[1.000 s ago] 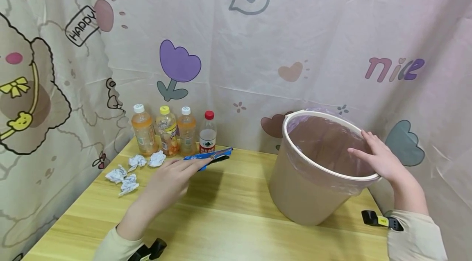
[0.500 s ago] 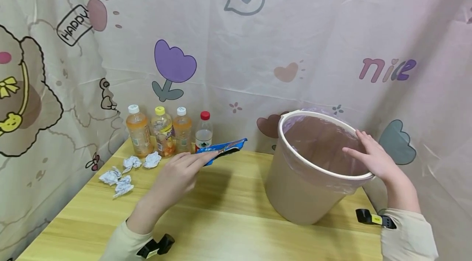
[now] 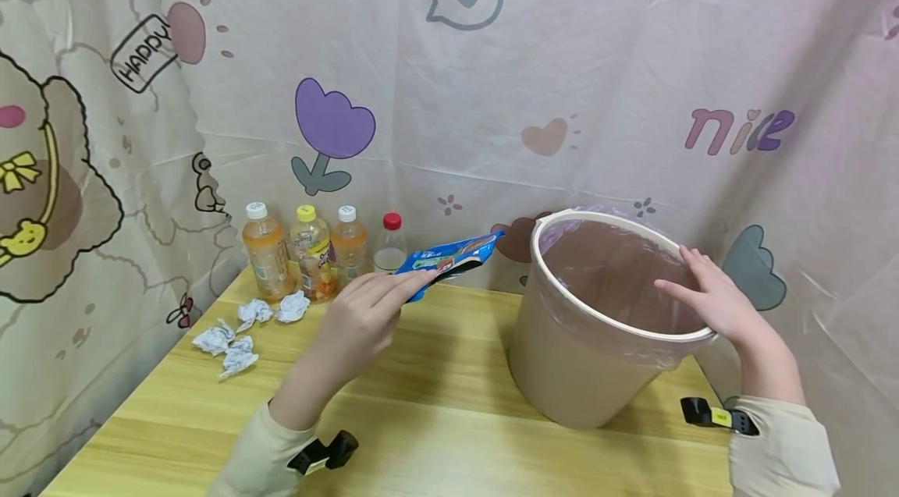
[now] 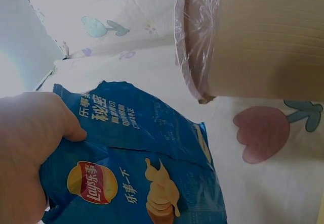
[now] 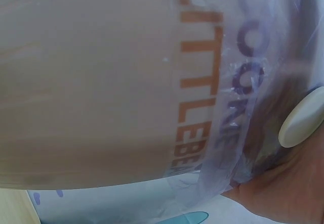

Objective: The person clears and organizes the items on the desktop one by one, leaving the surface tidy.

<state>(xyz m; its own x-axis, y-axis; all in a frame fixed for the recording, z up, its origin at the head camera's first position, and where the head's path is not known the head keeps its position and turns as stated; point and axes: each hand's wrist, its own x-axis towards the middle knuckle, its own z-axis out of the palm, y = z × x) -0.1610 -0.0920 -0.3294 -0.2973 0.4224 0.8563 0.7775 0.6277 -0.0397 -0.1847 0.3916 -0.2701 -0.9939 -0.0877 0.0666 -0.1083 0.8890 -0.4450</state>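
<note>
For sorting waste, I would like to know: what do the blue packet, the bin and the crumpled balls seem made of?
Blue packet: probably plastic film, soft sheen; it looks thin and wrinkled.
Bin: likely plastic, smooth and matte, with stiff-looking walls.
Crumpled balls: apparently paper, matte, sharply creased.

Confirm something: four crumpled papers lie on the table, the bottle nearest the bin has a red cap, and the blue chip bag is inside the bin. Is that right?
Not quite: the chip bag isn't inside the bin; the left grip holds it in the air outside, as the head view shows. The crumpled papers and the red-capped bottle are as you said.
</note>
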